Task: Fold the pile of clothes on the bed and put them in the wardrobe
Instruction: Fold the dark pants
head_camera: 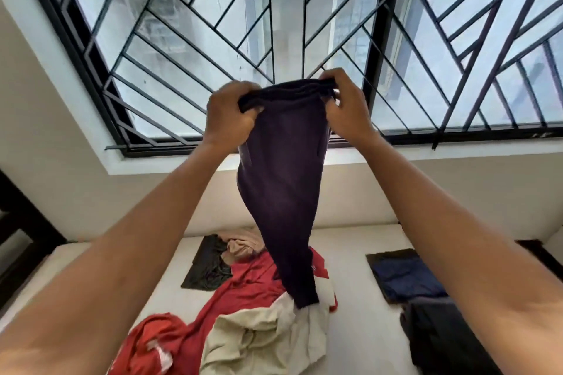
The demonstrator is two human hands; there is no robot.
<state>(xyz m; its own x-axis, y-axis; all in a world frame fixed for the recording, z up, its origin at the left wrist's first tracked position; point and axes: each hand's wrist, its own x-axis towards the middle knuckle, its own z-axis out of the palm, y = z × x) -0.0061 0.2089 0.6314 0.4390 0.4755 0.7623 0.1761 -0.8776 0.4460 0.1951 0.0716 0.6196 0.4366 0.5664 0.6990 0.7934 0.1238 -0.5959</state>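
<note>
Mattress [356, 256] white, clothes [243, 286] piled; barred window [182, 27] behind. Left hand [228, 119], right hand [348, 106] clutch purple trousers [285, 192] by waistband.

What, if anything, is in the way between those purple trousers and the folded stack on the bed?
Nothing visible. The left hand and right hand hold the trousers up by the waistband; only bare bed lies between them and the folded stack. The wardrobe is out of view.
</note>
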